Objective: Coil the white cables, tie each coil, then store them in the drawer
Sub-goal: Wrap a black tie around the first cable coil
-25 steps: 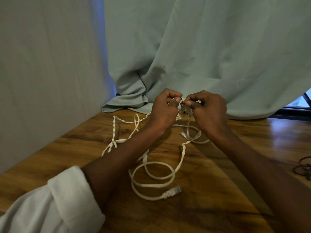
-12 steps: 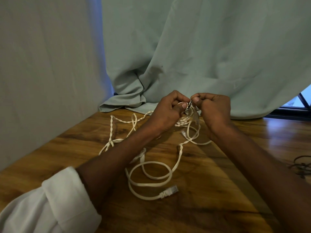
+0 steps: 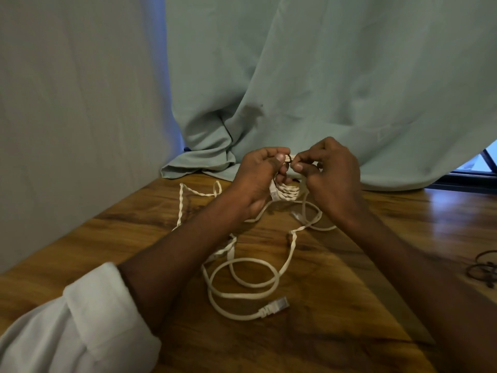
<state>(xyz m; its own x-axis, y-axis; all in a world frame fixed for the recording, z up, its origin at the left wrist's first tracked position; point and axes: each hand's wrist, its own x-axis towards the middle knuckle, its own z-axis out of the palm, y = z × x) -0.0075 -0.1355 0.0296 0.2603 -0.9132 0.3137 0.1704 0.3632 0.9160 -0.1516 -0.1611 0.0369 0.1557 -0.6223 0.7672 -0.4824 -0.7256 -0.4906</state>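
A small coil of white cable (image 3: pixel 287 193) hangs between my two hands above the wooden table (image 3: pixel 336 319). My left hand (image 3: pixel 258 181) grips the coil, thumb on top. My right hand (image 3: pixel 330 176) pinches a thin dark tie (image 3: pixel 289 158) at the top of the coil, fingertips close to my left thumb. More white cable (image 3: pixel 242 289) lies loose on the table below, in loops and twisted runs, with a clear plug (image 3: pixel 278 305) at its near end. No drawer is in view.
A pale green curtain (image 3: pixel 322 90) hangs behind and bunches on the table's far edge. A grey wall (image 3: pixel 67 117) borders the left side. Dark wire ties (image 3: pixel 484 267) lie at the table's right edge. My white sleeve (image 3: pixel 67 324) is at the lower left.
Both hands have shifted slightly right and up with the coil. The coil now hangs lower between them, more of it showing, and the fingertips have closed in on the dark tie.
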